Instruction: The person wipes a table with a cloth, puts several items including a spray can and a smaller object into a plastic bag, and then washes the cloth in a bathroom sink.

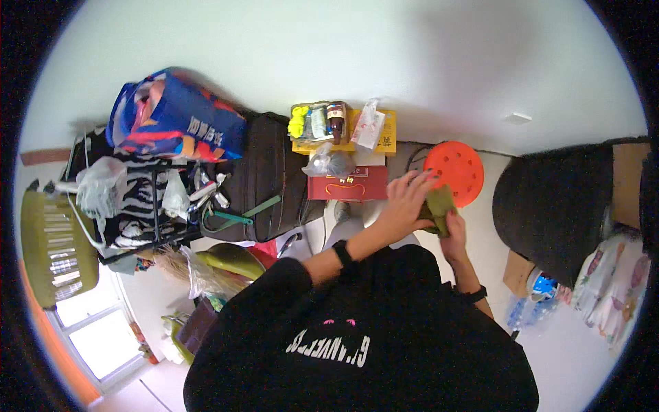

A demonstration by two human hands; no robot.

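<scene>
An olive-green folded piece of cloth (440, 202) is held up in front of me, over the near edge of a round red stool (458, 165) with holes in its top. My left hand (406, 204) reaches across from the left, its fingers bent over the cloth's left side and the thumb below. At the cloth's lower right corner, my right hand (453, 238) pinches it between thumb and fingers. Part of the cloth is hidden behind the left hand. Both wrists wear dark bands.
Left of the stool lie a dark red box (319, 190) and a tray (309, 137) of small bottles. A black suitcase (264, 158), a blue bag (185, 123) and a rack (154, 213) with plastic bags stand farther left. A dark rounded object (556, 206) is at right.
</scene>
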